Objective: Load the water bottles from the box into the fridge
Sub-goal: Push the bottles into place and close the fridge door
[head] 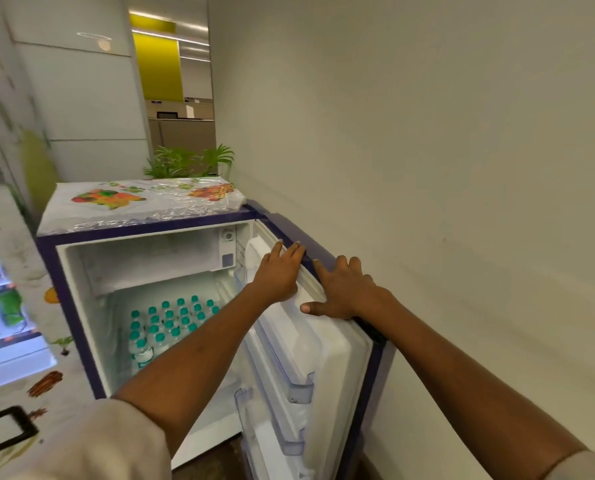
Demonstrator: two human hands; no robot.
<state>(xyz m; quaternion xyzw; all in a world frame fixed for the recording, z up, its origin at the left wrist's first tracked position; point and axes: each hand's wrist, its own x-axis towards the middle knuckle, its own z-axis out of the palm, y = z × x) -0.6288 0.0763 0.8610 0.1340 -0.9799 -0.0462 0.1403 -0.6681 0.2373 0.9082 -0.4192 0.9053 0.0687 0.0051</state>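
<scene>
Resting the left hand point(278, 273) and right hand point(344, 289) flat and empty, side by side on top of the open fridge door point(337, 358), the person could easily get fingers point(298, 250) pinched if it swings shut toward the water bottles point(171, 320) packed inside the fridge point(143, 227).

A: Views?
B: One only. Head-worn wide-angle, standing above and in front of the open fridge point(81, 292), facing forward and down, close in.
A: Framing?
B: Fridge mid-frame, its door point(337, 358) right of it, wall point(462, 168) beyond that, corridor point(178, 98) behind the fridge.
</scene>
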